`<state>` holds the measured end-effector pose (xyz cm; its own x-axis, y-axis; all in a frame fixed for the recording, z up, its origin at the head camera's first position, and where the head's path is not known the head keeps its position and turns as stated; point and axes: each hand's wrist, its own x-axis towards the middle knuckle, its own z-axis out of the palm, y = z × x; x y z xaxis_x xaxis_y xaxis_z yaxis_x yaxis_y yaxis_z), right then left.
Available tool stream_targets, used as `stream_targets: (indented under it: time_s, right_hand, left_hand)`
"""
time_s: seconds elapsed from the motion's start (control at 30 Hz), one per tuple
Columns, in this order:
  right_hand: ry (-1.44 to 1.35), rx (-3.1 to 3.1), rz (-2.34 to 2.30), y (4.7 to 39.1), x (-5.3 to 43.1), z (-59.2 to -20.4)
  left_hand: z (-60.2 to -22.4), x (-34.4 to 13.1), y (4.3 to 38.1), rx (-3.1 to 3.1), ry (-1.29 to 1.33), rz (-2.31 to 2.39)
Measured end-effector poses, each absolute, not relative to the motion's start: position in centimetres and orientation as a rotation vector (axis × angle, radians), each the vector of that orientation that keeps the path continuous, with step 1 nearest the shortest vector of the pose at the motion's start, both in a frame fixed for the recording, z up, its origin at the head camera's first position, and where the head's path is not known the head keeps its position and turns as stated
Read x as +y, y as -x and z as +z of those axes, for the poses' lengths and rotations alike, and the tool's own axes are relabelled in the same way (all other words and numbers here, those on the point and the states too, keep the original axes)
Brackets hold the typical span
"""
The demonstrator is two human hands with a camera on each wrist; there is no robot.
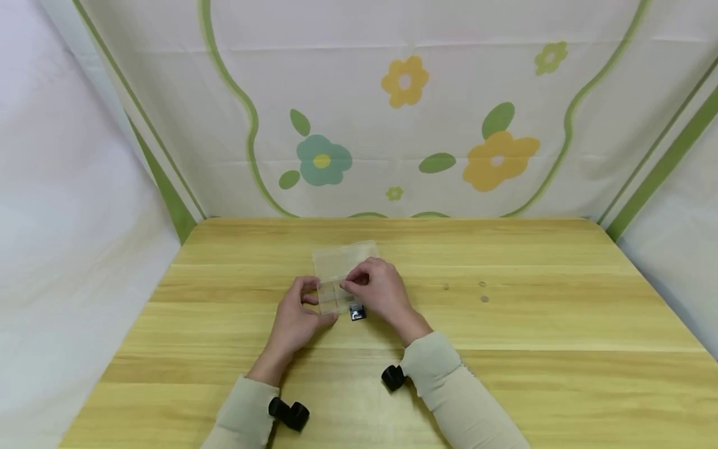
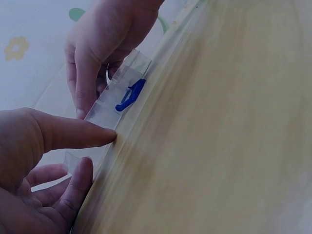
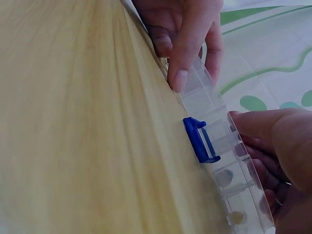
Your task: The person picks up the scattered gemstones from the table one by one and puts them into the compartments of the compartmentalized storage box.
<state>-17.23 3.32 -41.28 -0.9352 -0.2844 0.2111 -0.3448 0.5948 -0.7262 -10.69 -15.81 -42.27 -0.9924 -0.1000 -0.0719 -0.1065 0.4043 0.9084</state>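
Note:
A clear plastic compartment box (image 1: 327, 299) lies on the table with its lid (image 1: 336, 260) folded back. At its front edge sits a blue latch (image 3: 197, 141). My left hand (image 1: 297, 318) grips the box's left end, thumb at the front corner and fingers at the side. Over the compartments, the right hand (image 1: 381, 290) has its thumb and forefinger brought together at the dividers; whether something small is between the fingertips is hidden. Through the box wall in the right wrist view, a small yellowish round piece (image 3: 237, 217) and a greyish round piece (image 3: 225, 178) show in separate compartments.
Several small flat round pieces, coin-like, lie on the wooden table (image 1: 533, 386) to the right, among them a grey one (image 1: 485, 299). A flowered cloth (image 1: 364, 93) hangs behind the table's back edge.

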Motion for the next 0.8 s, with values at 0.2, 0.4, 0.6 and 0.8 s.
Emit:
stream_targets:
  time_s: [0.2,0.4,0.6,0.8]
  right_hand:
    - [-0.551,-2.749,1.225,17.26,3.33,-41.17]
    - [-0.561,-2.769,1.198,17.15,3.29,-41.15]
    - [-0.552,-2.763,1.194,17.1,3.32,-41.24]
    - [-0.576,-2.747,1.183,17.0,3.39,-41.38]
  left_hand:
    - [-42.23,-15.78,10.73,2.636,0.187,1.689]
    - [-42.18,-15.85,10.75,2.642,0.198,1.678]
    - [-42.15,-15.78,10.77,2.632,0.202,1.679]
    - [-42.02,-15.73,10.61,2.631,0.209,1.675]
